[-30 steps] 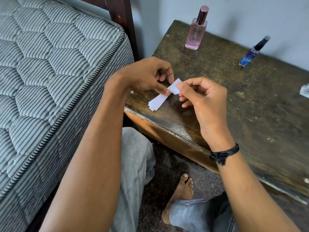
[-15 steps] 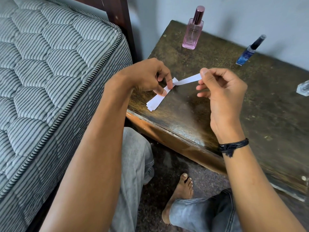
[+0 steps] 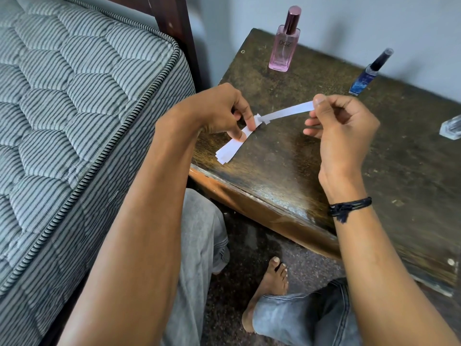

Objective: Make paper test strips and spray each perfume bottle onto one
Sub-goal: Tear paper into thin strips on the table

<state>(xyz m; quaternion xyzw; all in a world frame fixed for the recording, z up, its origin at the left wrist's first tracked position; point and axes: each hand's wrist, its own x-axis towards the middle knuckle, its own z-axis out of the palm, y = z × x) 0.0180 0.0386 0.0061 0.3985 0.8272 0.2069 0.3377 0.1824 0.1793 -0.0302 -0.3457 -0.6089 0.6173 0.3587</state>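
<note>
One table [image 3: 274, 171], dark scuffed wood, set against a pale wall [image 3: 349, 18]. Striped quilted mattress [image 3: 74, 108] to the table's left. Counts? – A.

Two upright at the table's back: pink bottle [image 3: 284, 46], square glass; blue bottle [image 3: 366, 76], slim, dark cap. One clear glass piece [image 3: 451, 127] at its right edge, cut off. One white paper stack [image 3: 230, 148] and one strip [image 3: 287, 112], over the front-left corner. – B.

Hands? – A.

Left hand [image 3: 219, 111] pinches the stack. Right hand [image 3: 344, 128] pinches the strip's far end; the strip's near end meets the stack. – B.
</note>
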